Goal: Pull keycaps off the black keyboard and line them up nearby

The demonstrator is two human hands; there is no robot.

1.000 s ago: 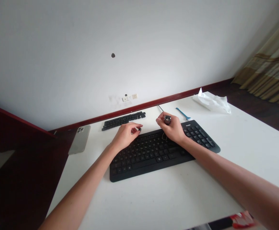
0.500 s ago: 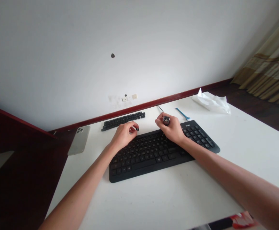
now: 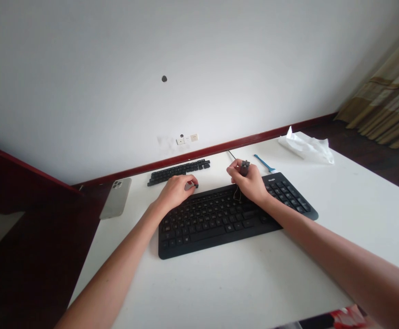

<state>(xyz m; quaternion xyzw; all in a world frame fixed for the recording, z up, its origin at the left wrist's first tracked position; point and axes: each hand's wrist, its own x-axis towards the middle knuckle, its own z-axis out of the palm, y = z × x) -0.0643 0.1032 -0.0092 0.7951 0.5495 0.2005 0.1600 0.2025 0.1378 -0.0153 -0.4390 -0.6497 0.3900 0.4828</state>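
Keyboard [image 3: 206,235] lies flat, perhaps for easy reach; the left hand [image 3: 178,190] pinches a small black piece [image 3: 196,185], the right hand [image 3: 251,183] wraps round a dark handle [image 3: 245,167].

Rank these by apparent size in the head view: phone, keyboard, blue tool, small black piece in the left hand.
1. Keyboard
2. Phone
3. Blue tool
4. Small black piece, partly hidden by the left hand
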